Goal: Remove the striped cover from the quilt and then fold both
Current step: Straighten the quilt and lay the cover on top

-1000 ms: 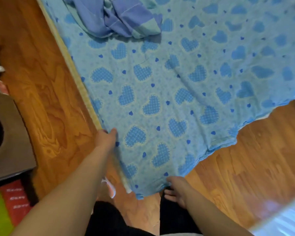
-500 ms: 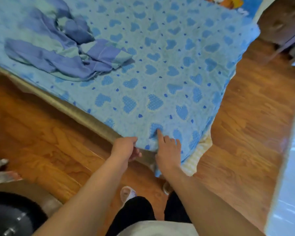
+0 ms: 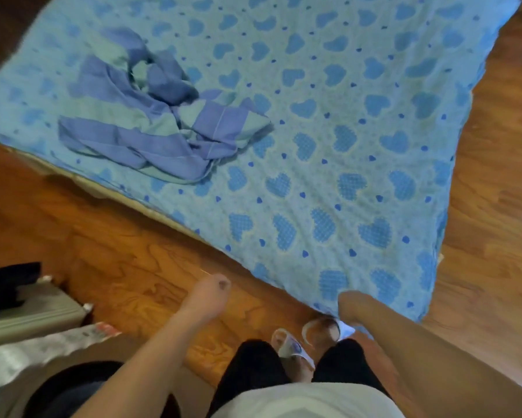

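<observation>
Light-blue heart-print quilt [image 3: 329, 146] lies spread flat on the bed, with the crumpled blue-and-green striped cover [image 3: 151, 128] on it, well away from the near corner. Risk: right hand [image 3: 351, 306] only meets that corner's edge, its grip hidden, can't tell, so a lift could slip or drag the cover floorward. Left hand [image 3: 207, 297] hovers over the wooden floor [image 3: 118, 267] beside the corner, fingers curled on nothing.

Bare forearms; white top [image 3: 308, 399]; black trousers [image 3: 253, 375]; pale open-toe slippers [image 3: 290, 346].
</observation>
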`<state>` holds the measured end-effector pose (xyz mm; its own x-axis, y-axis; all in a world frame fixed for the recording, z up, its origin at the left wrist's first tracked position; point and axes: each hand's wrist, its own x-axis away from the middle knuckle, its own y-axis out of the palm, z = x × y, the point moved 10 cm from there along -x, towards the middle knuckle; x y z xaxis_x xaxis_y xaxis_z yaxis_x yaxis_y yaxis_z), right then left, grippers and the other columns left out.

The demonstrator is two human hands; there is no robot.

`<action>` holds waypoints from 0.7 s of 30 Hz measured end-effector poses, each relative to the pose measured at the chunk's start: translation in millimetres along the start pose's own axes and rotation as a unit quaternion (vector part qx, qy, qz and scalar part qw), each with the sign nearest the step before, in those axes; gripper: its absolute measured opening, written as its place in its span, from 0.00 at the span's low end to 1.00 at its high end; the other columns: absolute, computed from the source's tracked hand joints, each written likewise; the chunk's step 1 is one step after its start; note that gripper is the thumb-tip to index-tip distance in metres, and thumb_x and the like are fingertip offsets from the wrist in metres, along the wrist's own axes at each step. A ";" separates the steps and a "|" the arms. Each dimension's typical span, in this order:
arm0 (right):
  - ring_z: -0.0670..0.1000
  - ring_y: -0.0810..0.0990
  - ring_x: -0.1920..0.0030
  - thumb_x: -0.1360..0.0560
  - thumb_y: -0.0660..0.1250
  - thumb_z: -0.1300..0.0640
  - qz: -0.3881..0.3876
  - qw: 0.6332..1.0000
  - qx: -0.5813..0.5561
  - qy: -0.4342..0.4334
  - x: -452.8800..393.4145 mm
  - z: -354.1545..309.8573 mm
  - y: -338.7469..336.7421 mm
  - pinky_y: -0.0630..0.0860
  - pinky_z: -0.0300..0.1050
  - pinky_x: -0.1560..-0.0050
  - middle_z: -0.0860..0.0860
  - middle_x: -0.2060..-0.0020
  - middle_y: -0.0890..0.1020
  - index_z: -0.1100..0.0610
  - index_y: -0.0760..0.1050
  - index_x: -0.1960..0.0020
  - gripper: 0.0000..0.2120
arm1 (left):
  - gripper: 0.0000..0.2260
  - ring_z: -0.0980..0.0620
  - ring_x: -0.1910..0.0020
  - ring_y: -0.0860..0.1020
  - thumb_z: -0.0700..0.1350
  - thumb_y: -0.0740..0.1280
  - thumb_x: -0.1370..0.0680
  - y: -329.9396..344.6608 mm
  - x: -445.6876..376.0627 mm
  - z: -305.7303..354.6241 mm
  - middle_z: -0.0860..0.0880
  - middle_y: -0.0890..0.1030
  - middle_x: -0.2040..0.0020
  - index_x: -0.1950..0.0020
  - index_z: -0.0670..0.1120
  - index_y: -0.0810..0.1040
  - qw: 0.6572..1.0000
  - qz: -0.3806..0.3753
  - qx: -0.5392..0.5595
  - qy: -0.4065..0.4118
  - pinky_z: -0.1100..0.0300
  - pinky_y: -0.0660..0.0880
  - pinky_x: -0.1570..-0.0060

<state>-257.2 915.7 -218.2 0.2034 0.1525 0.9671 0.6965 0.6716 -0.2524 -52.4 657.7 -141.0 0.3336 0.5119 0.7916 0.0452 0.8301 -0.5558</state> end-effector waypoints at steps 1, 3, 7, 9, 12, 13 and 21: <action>0.56 0.74 0.34 0.21 0.60 0.57 0.036 0.999 -0.021 -0.035 -0.4 -27.0 -18.6 0.70 0.44 0.35 0.56 0.32 0.74 0.58 0.71 0.31 0.19 | 0.07 0.51 0.47 0.79 0.46 0.63 0.18 -27.4 -6.7 -21.9 0.52 0.81 0.48 0.43 0.50 0.79 1.000 0.025 0.005 -0.009 0.60 0.73 0.51; 0.55 0.73 0.34 0.20 0.57 0.57 0.082 0.990 -0.072 -0.089 9.5 -87.5 -55.6 0.69 0.42 0.38 0.55 0.33 0.74 0.55 0.70 0.31 0.18 | 0.11 0.49 0.43 0.78 0.45 0.63 0.19 -77.8 -22.7 -64.2 0.49 0.81 0.43 0.37 0.49 0.77 0.997 0.064 0.008 -0.030 0.57 0.75 0.46; 0.55 0.73 0.35 0.20 0.57 0.56 0.146 0.968 -0.128 -0.157 6.4 -213.2 -132.3 0.69 0.44 0.38 0.54 0.33 0.74 0.52 0.71 0.31 0.18 | 0.17 0.46 0.37 0.76 0.45 0.64 0.20 -173.6 -86.6 -121.3 0.47 0.78 0.36 0.31 0.48 0.73 0.990 0.120 -0.073 -0.002 0.52 0.75 0.40; 0.55 0.73 0.35 0.21 0.58 0.56 0.191 0.957 -0.140 -0.165 -1.8 -276.1 -175.1 0.68 0.45 0.37 0.54 0.33 0.73 0.52 0.70 0.31 0.19 | 0.18 0.46 0.37 0.74 0.47 0.65 0.21 -224.6 -132.3 -134.4 0.47 0.76 0.35 0.30 0.48 0.72 0.977 0.158 -0.133 0.058 0.51 0.73 0.40; 0.58 0.71 0.35 0.22 0.61 0.55 0.281 0.938 -0.153 -0.134 -30.6 -364.6 -223.9 0.70 0.49 0.38 0.55 0.34 0.71 0.52 0.68 0.29 0.22 | 0.23 0.43 0.34 0.70 0.48 0.66 0.22 -281.3 -208.1 -139.8 0.46 0.70 0.32 0.28 0.51 0.67 0.933 0.152 -0.283 0.162 0.49 0.73 0.40; 0.59 0.69 0.35 0.24 0.64 0.53 0.307 0.934 -0.143 -0.111 -44.5 -393.6 -234.7 0.71 0.51 0.40 0.55 0.33 0.69 0.52 0.67 0.28 0.25 | 0.25 0.42 0.33 0.68 0.50 0.67 0.24 -294.1 -232.7 -141.8 0.46 0.68 0.32 0.28 0.51 0.65 0.911 0.138 -0.334 0.197 0.49 0.72 0.40; 0.63 0.77 0.54 0.37 0.73 0.61 0.353 0.934 0.037 0.044 -87.5 -475.8 -264.7 0.76 0.59 0.55 0.58 0.52 0.79 0.57 0.76 0.38 0.28 | 0.31 0.40 0.30 0.61 0.52 0.65 0.23 -342.3 -314.9 -171.3 0.44 0.60 0.28 0.24 0.51 0.55 0.828 0.069 -0.447 0.332 0.46 0.65 0.33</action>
<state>-132.0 379.5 -250.4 0.6524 0.5184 0.5528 0.3184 0.4745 -0.8207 -11.6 174.5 -243.5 0.8248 0.1078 0.5550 0.5423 0.1269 -0.8305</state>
